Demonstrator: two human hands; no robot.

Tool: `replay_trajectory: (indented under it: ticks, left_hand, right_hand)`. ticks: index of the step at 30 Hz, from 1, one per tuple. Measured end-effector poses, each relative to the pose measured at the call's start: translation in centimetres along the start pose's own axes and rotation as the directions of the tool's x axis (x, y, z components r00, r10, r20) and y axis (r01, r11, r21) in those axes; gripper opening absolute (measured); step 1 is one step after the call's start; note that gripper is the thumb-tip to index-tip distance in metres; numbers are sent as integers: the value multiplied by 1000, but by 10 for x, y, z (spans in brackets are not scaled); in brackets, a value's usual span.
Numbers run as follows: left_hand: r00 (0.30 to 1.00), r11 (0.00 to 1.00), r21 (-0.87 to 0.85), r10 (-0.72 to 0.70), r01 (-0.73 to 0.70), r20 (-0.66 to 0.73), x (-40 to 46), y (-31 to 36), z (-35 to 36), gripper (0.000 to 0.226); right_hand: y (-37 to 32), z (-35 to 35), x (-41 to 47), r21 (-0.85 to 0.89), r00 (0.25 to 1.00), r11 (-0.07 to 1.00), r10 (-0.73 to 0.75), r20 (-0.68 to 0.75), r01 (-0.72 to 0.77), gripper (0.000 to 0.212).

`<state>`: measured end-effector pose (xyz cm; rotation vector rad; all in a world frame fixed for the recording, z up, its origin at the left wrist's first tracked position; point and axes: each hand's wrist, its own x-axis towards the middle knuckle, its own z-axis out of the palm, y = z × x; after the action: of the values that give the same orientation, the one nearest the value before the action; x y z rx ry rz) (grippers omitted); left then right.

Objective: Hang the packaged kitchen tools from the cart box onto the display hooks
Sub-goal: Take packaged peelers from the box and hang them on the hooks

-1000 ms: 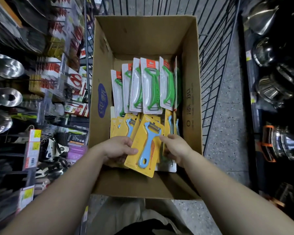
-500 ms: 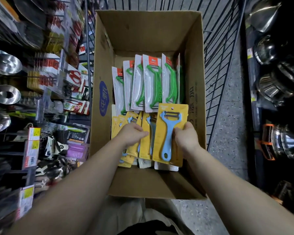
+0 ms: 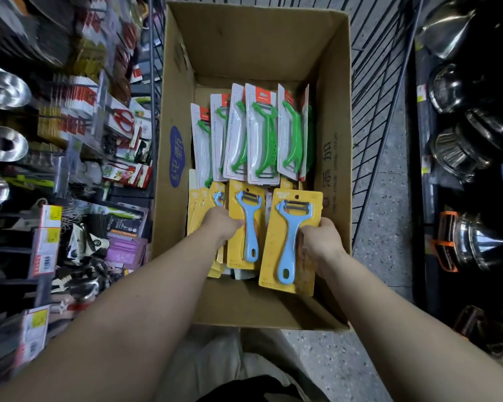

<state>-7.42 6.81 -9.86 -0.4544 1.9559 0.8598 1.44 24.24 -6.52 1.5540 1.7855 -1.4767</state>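
A cardboard box [image 3: 336,117] in the cart holds green peelers on white cards [image 3: 262,134] at the back and blue peelers on yellow cards in front. My right hand [image 3: 320,242] grips the right edge of one yellow-carded blue peeler [image 3: 288,242], lifted upright above the pile. My left hand [image 3: 221,226] holds the stack of yellow cards [image 3: 244,224] inside the box, fingers curled over their left side, with another blue peeler facing up beside it.
Display hooks with packaged scissors and tools [image 3: 122,123] and price tags [image 3: 45,250] fill the shelf at left. Steel pots and lids [image 3: 474,242] line the dark shelf at right. The cart's wire side [image 3: 381,91] stands right of the box.
My right hand has pulled one yellow-carded peeler out of the stack and carried it right and up. My left hand has shifted onto the remaining yellow cards.
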Motion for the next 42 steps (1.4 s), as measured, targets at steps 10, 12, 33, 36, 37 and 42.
replay_trajectory:
  ticks: [10, 12, 33, 36, 37, 42]
  left_hand:
    - [999, 942, -336, 23, -7, 45, -59, -29, -26, 30]
    - [999, 905, -424, 32, -26, 7, -81, -27, -26, 30]
    - [788, 471, -665, 116, -580, -605, -312, -100, -32, 20]
    - [734, 418, -658, 30, -626, -679, -348, -140, -47, 23]
    - [713, 408, -649, 8, -642, -701, -362, -154, -51, 21]
    - [582, 374, -583, -131, -721, -803, -431, -244, -66, 61]
  right_hand:
    - [-14, 3, -40, 108, 958, 988, -138, 251, 114, 29]
    - [-14, -1, -49, 111, 931, 980, -192, 311, 165, 46]
    - [-42, -29, -238, 155, 515, 706, -631, 580, 691, 11]
    - [-34, 0, -282, 152, 411, 629, -652, 638, 762, 8]
    - [-29, 11, -298, 153, 374, 603, -653, 659, 783, 11]
    - [13, 69, -387, 173, 195, 469, -636, 747, 866, 31]
